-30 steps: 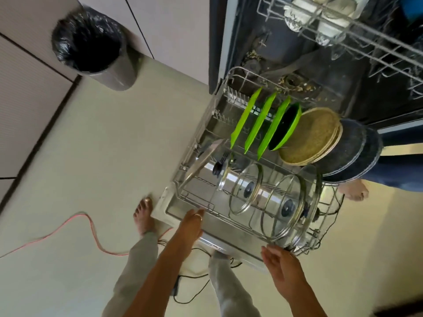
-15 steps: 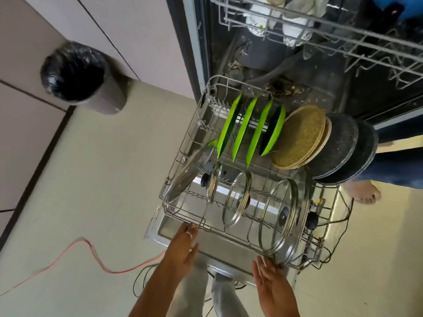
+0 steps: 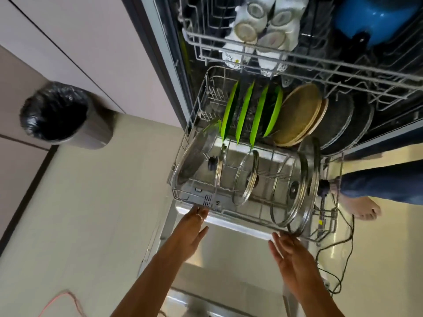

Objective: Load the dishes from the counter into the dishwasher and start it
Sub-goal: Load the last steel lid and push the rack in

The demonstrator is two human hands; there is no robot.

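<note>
The dishwasher's lower rack (image 3: 248, 218) is partly slid in over the open door (image 3: 231, 266). It carries several glass lids (image 3: 246, 179), green plates (image 3: 243, 115), tan plates (image 3: 297, 115) and dark pans (image 3: 338, 124). My left hand (image 3: 191, 232) has straight fingers with the tips against the rack's front edge. My right hand (image 3: 291, 255) is flat, its fingertips at the rack's front right, near the big lid (image 3: 299, 186). The upper rack (image 3: 286, 58) holds white cups (image 3: 258, 28) and a blue pot (image 3: 375, 17).
A grey bin (image 3: 64, 115) with a black liner stands on the floor at left. Black cables (image 3: 338, 255) lie to the right of the door, a pink cord (image 3: 61, 300) at lower left. Another person's bare foot (image 3: 364, 207) is at right.
The lower rack has slid farther into the dishwasher, away from me. Both hands followed its front edge and their fingers straightened. The view tilted up, showing the upper rack.
</note>
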